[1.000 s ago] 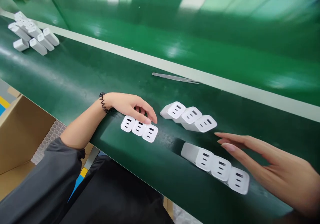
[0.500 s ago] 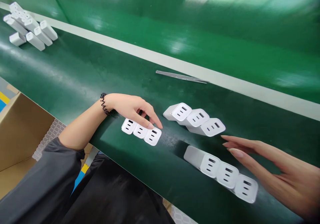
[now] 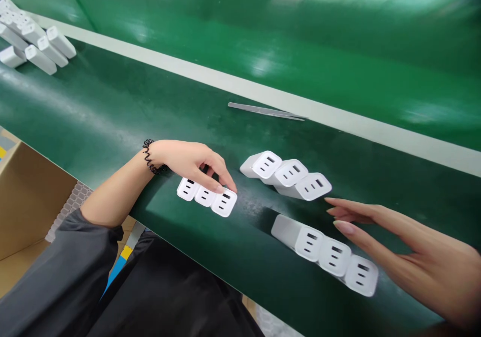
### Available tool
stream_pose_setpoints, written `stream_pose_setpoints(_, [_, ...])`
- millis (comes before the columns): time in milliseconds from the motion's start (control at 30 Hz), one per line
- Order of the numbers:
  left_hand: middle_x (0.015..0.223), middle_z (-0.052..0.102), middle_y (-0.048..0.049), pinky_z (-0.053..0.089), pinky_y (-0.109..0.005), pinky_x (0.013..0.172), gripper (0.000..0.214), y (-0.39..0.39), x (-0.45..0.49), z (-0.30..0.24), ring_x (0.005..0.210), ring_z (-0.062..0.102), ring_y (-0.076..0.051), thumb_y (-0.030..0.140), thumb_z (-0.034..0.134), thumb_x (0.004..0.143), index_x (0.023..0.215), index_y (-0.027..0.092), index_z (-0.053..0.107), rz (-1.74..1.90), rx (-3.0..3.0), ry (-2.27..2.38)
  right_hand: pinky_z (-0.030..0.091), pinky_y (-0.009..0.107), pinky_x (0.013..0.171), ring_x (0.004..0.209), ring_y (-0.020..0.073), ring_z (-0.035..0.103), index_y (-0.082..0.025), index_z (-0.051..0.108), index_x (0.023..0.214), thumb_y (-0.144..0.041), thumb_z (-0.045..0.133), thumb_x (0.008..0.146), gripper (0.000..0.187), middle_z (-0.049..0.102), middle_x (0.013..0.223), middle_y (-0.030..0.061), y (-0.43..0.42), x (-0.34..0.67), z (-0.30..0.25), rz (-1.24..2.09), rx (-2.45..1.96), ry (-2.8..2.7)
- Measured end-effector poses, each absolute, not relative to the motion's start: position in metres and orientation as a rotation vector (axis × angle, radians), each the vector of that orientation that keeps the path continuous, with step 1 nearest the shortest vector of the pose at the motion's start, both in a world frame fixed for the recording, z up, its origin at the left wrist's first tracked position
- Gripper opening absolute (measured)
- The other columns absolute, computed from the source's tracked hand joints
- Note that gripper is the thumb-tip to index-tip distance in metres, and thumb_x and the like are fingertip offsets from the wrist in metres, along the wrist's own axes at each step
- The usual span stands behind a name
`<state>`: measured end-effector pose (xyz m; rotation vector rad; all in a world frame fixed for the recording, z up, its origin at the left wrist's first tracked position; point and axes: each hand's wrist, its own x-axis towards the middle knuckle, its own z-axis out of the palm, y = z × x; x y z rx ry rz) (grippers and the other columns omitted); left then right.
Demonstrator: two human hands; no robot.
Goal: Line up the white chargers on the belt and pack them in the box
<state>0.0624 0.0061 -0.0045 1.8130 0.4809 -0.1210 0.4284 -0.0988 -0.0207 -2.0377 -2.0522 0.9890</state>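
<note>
The left forearm (image 3: 120, 192) reaches in from the lower left, bare to the elbow, with the wrist laid flat. The left hand (image 3: 191, 162) is palm down, knuckles raised, its fingers (image 3: 220, 188) curled forward and down (the thumb is tucked out of sight beneath). The right hand (image 3: 413, 257) comes in from the lower right, spread flat, its fingers straight, close together and pointing left, closed on nothing.

White chargers (image 3: 206, 197), three abreast, port faces showing
</note>
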Motion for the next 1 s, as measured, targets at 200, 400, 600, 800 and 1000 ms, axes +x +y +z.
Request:
stream_pose_setpoints(200, [0.121,0.070,-0.0006,0.050,-0.022,0.081,0.031,0.0056,0.0626,-0.0034,0.098,0.067,-0.015,0.039,0.060,0.092,0.120,0.029,0.070,-0.130,1.787,0.482,0.053,0.029,0.056,0.086,0.0233,0.069,-0.033,0.068,0.109,-0.053,0.058,0.085,0.033,0.073,0.103,0.0064,-0.1004,0.4229,-0.0169,0.933,-1.981,-2.053])
stream_pose_setpoints(400, [0.121,0.071,-0.0002,0.050,-0.023,0.083,0.030,0.0054,0.0635,-0.0025,0.096,0.068,-0.015,0.038,0.060,0.093,0.119,0.029,0.071,-0.130,1.782,0.486,0.051,0.024,0.048,0.089,0.0214,0.069,-0.032,0.068,0.113,-0.057,0.059,0.082,0.040,0.074,0.104,0.0058,-0.0939,0.4297,-0.0181,1.005,-2.001,-2.113])
stream_pose_setpoints(600, [0.110,0.075,0.0004,0.051,-0.021,0.080,0.028,0.0051,0.0634,-0.0024,0.090,0.069,-0.015,0.040,0.071,0.084,0.110,0.030,0.075,-0.041,1.730,0.524,0.052,0.025,0.048,0.083,0.0218,0.071,-0.029,0.069,0.110,-0.058,0.056,0.083,0.041,0.075,0.100,0.0063,-0.0935,0.4247,-0.0142,0.945,-1.946,-2.157])
stream_pose_setpoints(800, [0.108,0.075,0.0009,0.051,-0.021,0.079,0.028,0.0044,0.0633,-0.0031,0.090,0.069,-0.015,0.041,0.070,0.085,0.110,0.031,0.075,-0.046,1.732,0.517,0.052,0.026,0.047,0.080,0.0229,0.071,-0.028,0.070,0.107,-0.057,0.057,0.081,0.041,0.075,0.097,0.0074,-0.0923,0.4226,-0.0138,0.939,-1.941,-2.129])
stream_pose_setpoints(1000, [0.110,0.075,0.0004,0.050,-0.021,0.079,0.028,0.0040,0.0632,-0.0032,0.090,0.069,-0.014,0.040,0.067,0.087,0.113,0.030,0.074,-0.064,1.751,0.512,0.052,0.024,0.048,0.082,0.0212,0.071,-0.029,0.069,0.111,-0.054,0.059,0.083,0.039,0.075,0.101,0.0070,-0.0925,0.4267,-0.0150,0.956,-1.959,-2.161])
